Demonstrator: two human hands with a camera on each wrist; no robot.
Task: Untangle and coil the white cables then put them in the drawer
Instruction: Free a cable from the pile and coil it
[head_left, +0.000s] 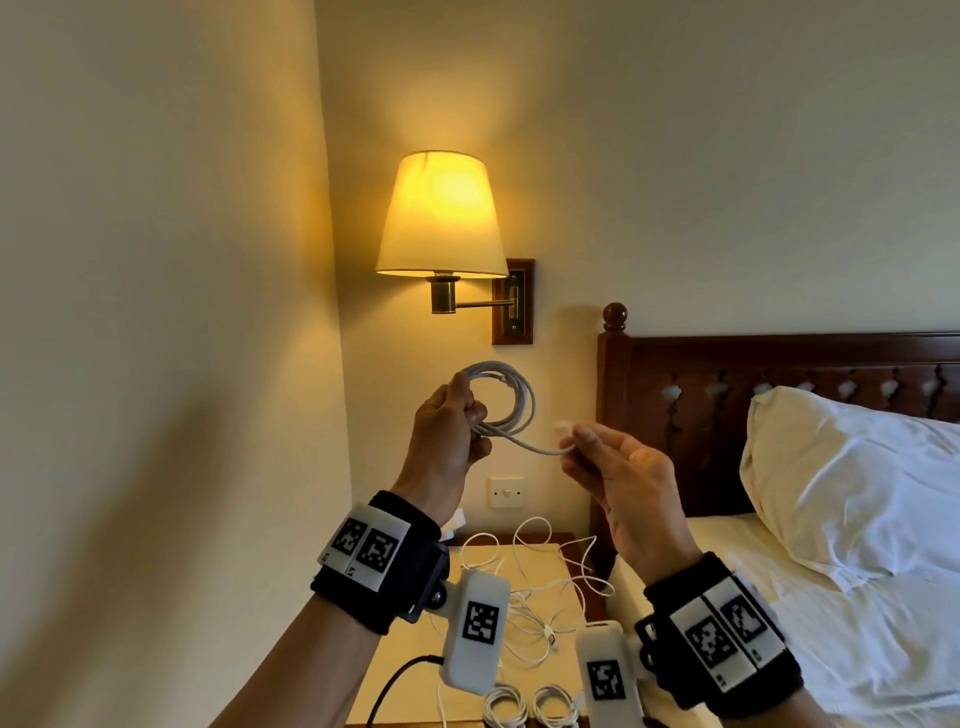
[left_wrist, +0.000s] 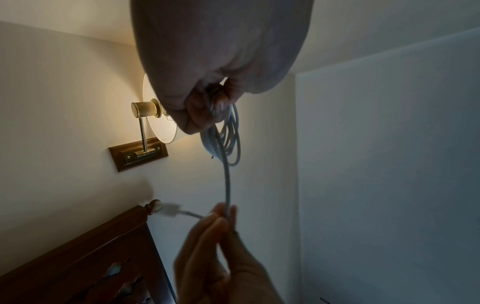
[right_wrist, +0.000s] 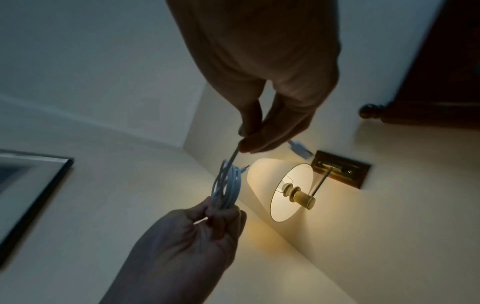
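Note:
My left hand (head_left: 457, 415) is raised in front of the wall and grips a coil of white cable (head_left: 511, 397) of several loops. The cable's loose end runs right to my right hand (head_left: 576, 441), which pinches it close to the plug (head_left: 563, 425). In the left wrist view the coil (left_wrist: 228, 135) hangs below my left hand (left_wrist: 207, 107), and the right hand's fingertips (left_wrist: 221, 218) hold the strand. The right wrist view shows the coil (right_wrist: 226, 185) and my right hand (right_wrist: 249, 142) pinching the strand. Tangled white cables (head_left: 535, 587) lie on the nightstand (head_left: 415, 644). Two small coiled cables (head_left: 530, 704) lie at its near edge.
A lit wall lamp (head_left: 441, 218) hangs just above my hands. A wooden headboard (head_left: 727, 379) and a bed with a white pillow (head_left: 857, 478) stand to the right. A wall switch (head_left: 506, 492) sits below my hands. No drawer is in view.

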